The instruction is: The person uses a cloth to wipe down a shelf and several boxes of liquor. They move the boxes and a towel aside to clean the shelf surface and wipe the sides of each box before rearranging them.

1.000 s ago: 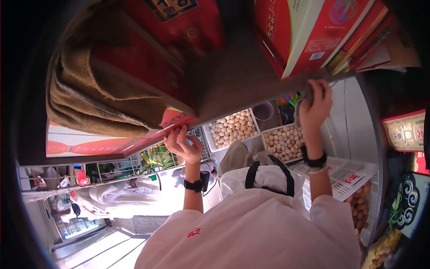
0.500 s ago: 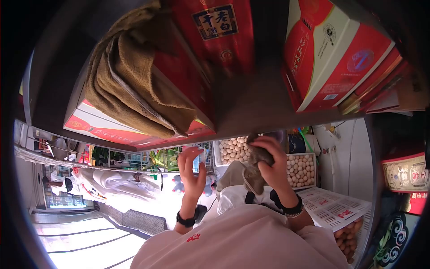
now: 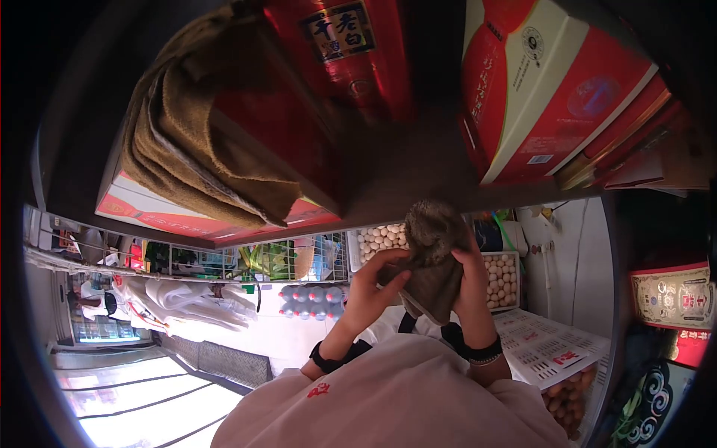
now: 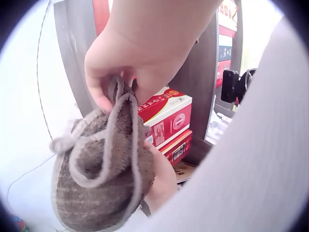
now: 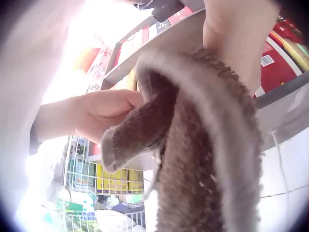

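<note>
A grey-brown cloth (image 3: 433,257) with a pale hem is bunched up between both hands, just below the shelf edge. My left hand (image 3: 371,291) pinches a fold of it; in the left wrist view thumb and fingers close on the gathered hem (image 4: 126,99). On the other side my right hand (image 3: 472,280) grips the cloth along its edge. Seen from the right wrist, the cloth (image 5: 193,159) droops in thick folds and hides most of the right fingers. Another brown towel (image 3: 187,149) lies draped over a red and white box on the shelf.
The dark shelf (image 3: 403,164) carries a red gift box (image 3: 373,82) and a white and red carton (image 3: 553,97). Below stand egg crates (image 3: 500,280), a wire rack (image 3: 224,261) and packed bottles (image 3: 312,301). A printed sheet (image 3: 549,347) lies over brown eggs at the right.
The right hand has come down from the shelf edge with the cloth, to in front of the body. The left hand has left the shelf edge and taken hold of the cloth too.
</note>
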